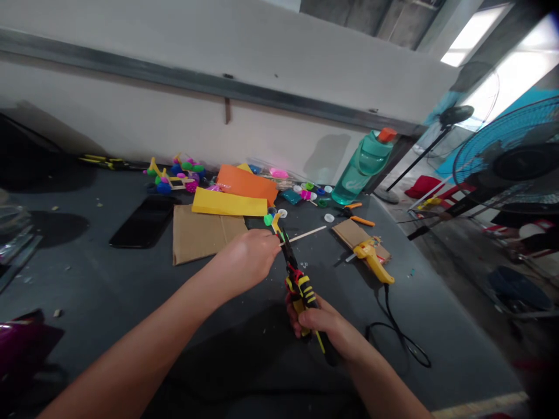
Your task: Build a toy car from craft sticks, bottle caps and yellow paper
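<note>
White wall (131, 99) with a metal rail runs behind a dark grey bench (87, 343), and the only marking that might be lettering is a pale mark on a teal water bottle (360, 171) with an orange cap, too blurred to read. The left hand (248, 259) is closed, its fingers pinching one end of a thin wooden stick (303, 234) that points toward 2 o'clock. The right hand (317, 326) is wrapped firmly around the handles of yellow-and-black cutters (301, 291), held nearly upright with their nose at 11 o'clock from that hand. The pinched end of the stick lies right at that nose, though I cannot tell whether they touch. At 12 o'clock from the hands lie a yellow foam sheet (229, 202) and an orange foam sheet (247, 183), with brown cardboard (205, 238) just below them. A yellow glue gun (371, 262) rests on a cardboard scrap (356, 237) at 2 o'clock, its black cord (393, 326) trailing toward 4 o'clock. A black phone (146, 221) lies at 10 o'clock.
</note>
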A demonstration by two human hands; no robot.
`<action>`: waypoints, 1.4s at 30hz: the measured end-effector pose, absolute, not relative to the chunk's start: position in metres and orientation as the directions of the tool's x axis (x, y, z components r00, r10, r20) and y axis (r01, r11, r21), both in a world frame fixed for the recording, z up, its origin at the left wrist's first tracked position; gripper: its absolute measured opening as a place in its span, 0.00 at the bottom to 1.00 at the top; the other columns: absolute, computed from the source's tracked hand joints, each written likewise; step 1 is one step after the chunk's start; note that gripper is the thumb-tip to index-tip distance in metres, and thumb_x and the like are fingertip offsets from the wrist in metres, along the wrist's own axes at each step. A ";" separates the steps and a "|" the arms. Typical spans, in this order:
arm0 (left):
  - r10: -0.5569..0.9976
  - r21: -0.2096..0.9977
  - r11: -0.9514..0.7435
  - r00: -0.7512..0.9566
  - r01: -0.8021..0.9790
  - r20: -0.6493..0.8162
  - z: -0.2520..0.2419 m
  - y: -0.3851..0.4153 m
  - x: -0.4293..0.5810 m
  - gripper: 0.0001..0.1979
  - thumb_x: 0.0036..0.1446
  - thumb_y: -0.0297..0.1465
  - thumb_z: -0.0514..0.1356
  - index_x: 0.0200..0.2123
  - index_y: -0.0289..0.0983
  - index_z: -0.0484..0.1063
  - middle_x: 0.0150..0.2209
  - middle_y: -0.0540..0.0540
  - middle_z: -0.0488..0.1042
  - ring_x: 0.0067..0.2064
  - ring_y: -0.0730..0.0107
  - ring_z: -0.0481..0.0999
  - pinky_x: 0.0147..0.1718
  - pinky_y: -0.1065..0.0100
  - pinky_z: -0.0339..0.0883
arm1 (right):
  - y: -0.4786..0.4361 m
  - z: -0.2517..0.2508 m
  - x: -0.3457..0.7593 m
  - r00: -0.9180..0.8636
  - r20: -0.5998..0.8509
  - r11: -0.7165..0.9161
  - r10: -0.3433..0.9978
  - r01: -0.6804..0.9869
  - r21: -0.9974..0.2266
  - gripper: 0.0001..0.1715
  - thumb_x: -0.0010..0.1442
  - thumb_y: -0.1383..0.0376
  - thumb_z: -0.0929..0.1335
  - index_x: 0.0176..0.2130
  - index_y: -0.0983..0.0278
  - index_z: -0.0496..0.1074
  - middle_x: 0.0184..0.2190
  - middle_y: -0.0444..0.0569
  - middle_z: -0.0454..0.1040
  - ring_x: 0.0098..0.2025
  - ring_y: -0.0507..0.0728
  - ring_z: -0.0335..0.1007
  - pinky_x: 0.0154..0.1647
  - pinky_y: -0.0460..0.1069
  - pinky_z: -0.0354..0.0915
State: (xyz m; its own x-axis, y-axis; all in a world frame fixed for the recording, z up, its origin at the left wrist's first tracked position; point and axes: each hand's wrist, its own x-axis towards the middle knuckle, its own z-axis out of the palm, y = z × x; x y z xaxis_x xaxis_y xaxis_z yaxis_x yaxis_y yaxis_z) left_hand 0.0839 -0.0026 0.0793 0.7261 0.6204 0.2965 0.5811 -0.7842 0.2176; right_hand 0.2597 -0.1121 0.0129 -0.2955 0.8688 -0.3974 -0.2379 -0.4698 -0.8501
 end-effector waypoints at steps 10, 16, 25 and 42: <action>0.673 0.201 -0.739 0.691 0.643 0.265 0.079 -0.012 0.089 0.15 0.61 0.27 0.47 0.27 0.37 0.70 0.27 0.46 0.73 0.30 0.69 0.70 0.30 0.68 0.58 | -0.124 0.013 0.255 -0.216 -0.393 -0.432 0.894 -0.180 -0.884 0.16 0.42 0.67 0.67 0.35 0.63 0.63 0.24 0.40 0.61 0.23 0.49 0.56 0.24 0.45 0.55; 0.690 0.179 -0.721 0.671 0.669 0.271 0.078 -0.013 0.089 0.13 0.59 0.27 0.49 0.26 0.37 0.70 0.26 0.45 0.73 0.28 0.68 0.70 0.27 0.66 0.56 | -0.123 0.017 0.250 -0.188 -0.384 -0.408 0.904 -0.113 -0.906 0.15 0.41 0.67 0.65 0.34 0.62 0.62 0.24 0.40 0.61 0.22 0.48 0.55 0.23 0.45 0.53; 0.745 0.337 -0.665 0.623 0.667 0.238 0.083 -0.013 0.091 0.16 0.61 0.30 0.48 0.25 0.36 0.70 0.24 0.46 0.72 0.26 0.70 0.68 0.26 0.67 0.55 | -0.123 0.020 0.249 -0.158 -0.372 -0.387 0.915 -0.078 -0.919 0.13 0.40 0.65 0.64 0.31 0.63 0.61 0.23 0.40 0.60 0.23 0.49 0.54 0.22 0.45 0.52; 0.629 0.271 -0.777 0.688 0.568 0.360 0.079 -0.005 0.084 0.15 0.62 0.26 0.47 0.27 0.34 0.70 0.26 0.47 0.70 0.29 0.71 0.69 0.30 0.69 0.60 | -0.112 0.018 0.259 -0.278 -0.425 -0.499 0.861 -0.307 -0.811 0.23 0.38 0.66 0.69 0.38 0.65 0.67 0.26 0.41 0.66 0.25 0.49 0.62 0.27 0.46 0.60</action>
State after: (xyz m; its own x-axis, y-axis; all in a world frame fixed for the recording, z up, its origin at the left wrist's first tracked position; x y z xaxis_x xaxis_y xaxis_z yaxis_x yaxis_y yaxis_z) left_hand 0.0837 -0.0051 0.0785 0.6885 0.6294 0.3604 0.5682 -0.7769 0.2714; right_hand 0.2591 -0.1124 0.0179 -0.2779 0.8615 -0.4250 -0.3067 -0.4989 -0.8106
